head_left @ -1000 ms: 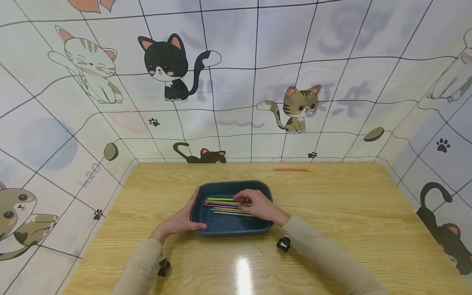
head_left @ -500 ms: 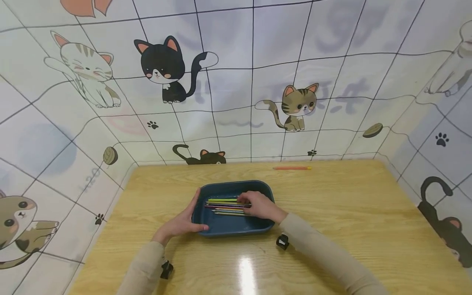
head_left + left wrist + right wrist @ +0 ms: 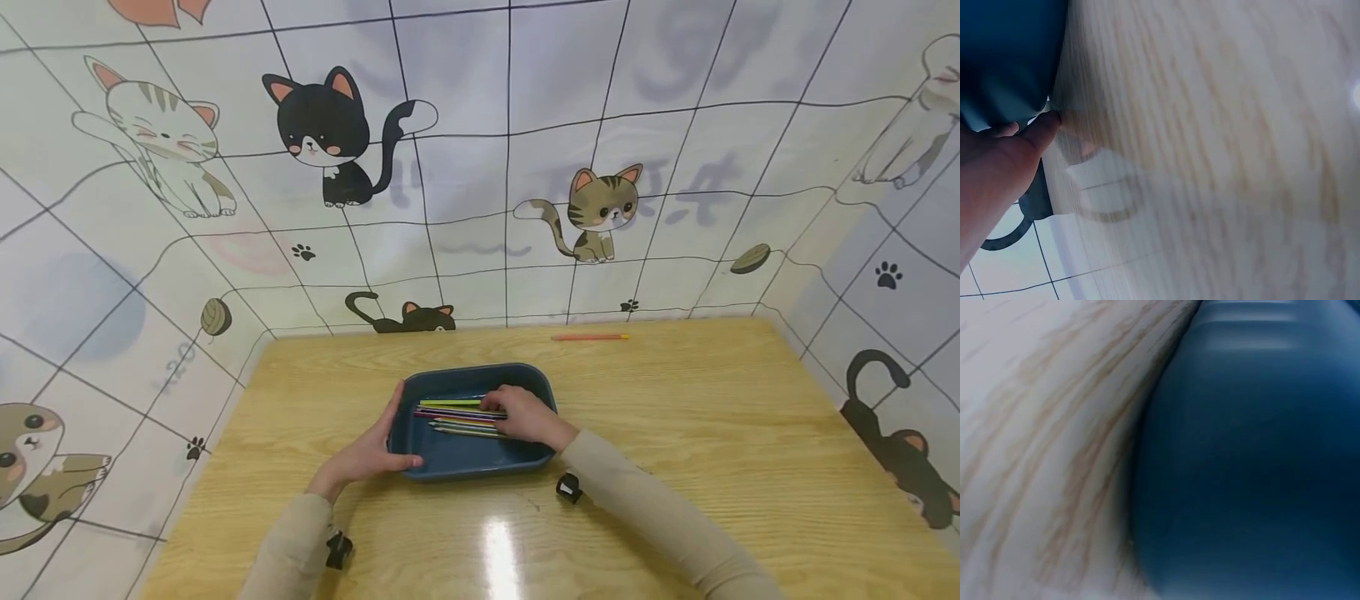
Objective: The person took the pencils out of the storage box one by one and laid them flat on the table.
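In the head view a dark blue rectangular tray [image 3: 472,462] stands on the table with several colored pencils [image 3: 457,421] lying side by side inside. My left hand [image 3: 367,454] grips the tray's left end, its thumb over the near corner and its fingers along the outer wall. The left wrist view shows that hand [image 3: 997,162] against the tray [image 3: 1010,56]. Reaching in over the right end, my right hand [image 3: 525,415] holds the pencils near their right ends with curled fingers, which cover those ends. Only the tray's outer wall [image 3: 1247,456] and the tabletop show in the right wrist view.
An orange pencil [image 3: 591,337] lies alone near the table's back edge, right of the tray. The wooden table [image 3: 697,417] meets a cloth wall [image 3: 472,183] printed with cats at the back, with more cloth at both sides.
The right hand's fingers have shifted slightly over the pencils inside the tray. The left hand keeps its place on the tray. The head view has moved a little.
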A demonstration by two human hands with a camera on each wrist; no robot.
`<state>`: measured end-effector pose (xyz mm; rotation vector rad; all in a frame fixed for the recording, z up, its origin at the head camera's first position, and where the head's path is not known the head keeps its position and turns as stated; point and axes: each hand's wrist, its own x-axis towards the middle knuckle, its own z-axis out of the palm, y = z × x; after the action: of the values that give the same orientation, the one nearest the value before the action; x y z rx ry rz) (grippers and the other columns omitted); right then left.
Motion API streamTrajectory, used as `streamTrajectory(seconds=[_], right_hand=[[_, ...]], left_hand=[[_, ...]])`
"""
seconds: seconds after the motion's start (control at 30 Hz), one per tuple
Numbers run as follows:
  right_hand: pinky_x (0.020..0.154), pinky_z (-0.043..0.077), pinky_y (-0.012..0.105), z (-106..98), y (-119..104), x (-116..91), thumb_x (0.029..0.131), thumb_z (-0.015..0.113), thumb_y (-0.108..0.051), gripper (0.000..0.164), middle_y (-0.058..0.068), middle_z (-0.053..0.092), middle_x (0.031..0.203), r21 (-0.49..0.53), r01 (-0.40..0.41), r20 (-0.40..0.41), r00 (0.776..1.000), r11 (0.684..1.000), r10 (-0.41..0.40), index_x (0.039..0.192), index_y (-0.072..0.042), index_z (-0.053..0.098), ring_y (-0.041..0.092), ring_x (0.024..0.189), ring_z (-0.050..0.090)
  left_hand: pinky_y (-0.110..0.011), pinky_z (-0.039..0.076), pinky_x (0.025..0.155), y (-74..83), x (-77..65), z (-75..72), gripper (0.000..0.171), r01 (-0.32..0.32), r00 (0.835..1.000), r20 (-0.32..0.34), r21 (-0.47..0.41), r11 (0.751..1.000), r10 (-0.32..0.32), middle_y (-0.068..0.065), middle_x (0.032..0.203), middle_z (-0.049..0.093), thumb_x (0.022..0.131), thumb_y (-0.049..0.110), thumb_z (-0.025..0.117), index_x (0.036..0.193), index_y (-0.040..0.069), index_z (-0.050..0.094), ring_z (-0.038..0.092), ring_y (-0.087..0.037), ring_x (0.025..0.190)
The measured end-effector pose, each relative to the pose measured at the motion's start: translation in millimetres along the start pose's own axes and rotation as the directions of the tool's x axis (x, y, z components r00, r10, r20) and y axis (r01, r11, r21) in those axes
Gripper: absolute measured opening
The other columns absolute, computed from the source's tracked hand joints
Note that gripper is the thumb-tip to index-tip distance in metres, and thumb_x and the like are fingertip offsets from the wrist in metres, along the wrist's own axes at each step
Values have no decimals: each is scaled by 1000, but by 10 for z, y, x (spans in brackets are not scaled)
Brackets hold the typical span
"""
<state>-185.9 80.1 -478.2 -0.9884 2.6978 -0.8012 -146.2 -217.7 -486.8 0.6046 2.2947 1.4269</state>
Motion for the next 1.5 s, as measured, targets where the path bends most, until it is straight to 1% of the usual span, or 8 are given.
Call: streamTrajectory(seconds=[0.2,0.37,0.6,0.73,0.97,1.17,1.37,1.5], right_hand=[[77,50,36,8,33,21,85,71,-2,25,7,63,96,50,-2,8,1000,999,2,109,-3,68,22,88,60],[75,49,34,11,42,37,84,70,0,25,5,64,94,95,-14,24,1000,995,12,109,-3,68,19,85,59],[71,48,30,16,49,41,84,69,2,23,3,65,90,102,-9,30,1000,995,6,106,-4,69,14,79,58],[69,49,30,5,49,33,86,67,0,18,2,65,87,130,3,19,1000,992,-6,104,-3,69,12,77,58],[63,48,27,-41,65,20,85,64,1,16,-2,64,82,274,79,-32,997,959,-73,100,-2,69,7,71,57],[64,48,28,-40,80,29,89,65,-4,17,3,66,89,318,39,-32,999,947,-30,105,-5,70,9,72,58],[69,48,28,-40,105,31,89,65,-4,19,-2,66,96,351,34,-51,999,936,-17,107,-9,69,9,79,58],[71,48,29,-46,113,24,89,65,-4,19,-2,66,97,392,49,-75,997,919,-22,106,-9,69,11,81,58]], left_hand=[[-60,3,109,-3,-2,-17,118,6,1000,2,-12,1000,-6,-10,159,-17,82,21,78,154,22,-16,-10,-34,143],[-61,3,109,-18,0,-19,117,-7,1000,3,-8,1000,7,-10,159,-17,82,21,78,154,18,-15,-10,-34,143],[-61,4,109,-16,10,-9,117,-7,1000,6,-10,1000,7,-10,159,-15,82,20,78,154,24,-14,-8,-34,143],[-61,4,109,-12,12,-5,117,-14,1000,8,-12,1000,14,-10,159,-15,82,19,78,154,18,-14,-9,-34,143],[-61,4,109,-4,4,0,118,-3,1000,5,-23,1000,3,-9,159,-16,82,19,79,154,16,-15,-10,-33,143],[-61,4,109,-9,-2,9,118,4,1000,1,-35,999,-4,-9,159,-16,82,19,79,154,19,-15,-11,-33,143],[-61,4,109,-16,-7,12,118,9,1000,-3,-44,999,-9,-7,159,-17,82,18,79,153,29,-15,-10,-32,143],[-60,4,109,-13,-5,9,118,8,1000,-4,-38,999,-9,-7,159,-16,82,19,79,154,28,-14,-9,-33,143]])
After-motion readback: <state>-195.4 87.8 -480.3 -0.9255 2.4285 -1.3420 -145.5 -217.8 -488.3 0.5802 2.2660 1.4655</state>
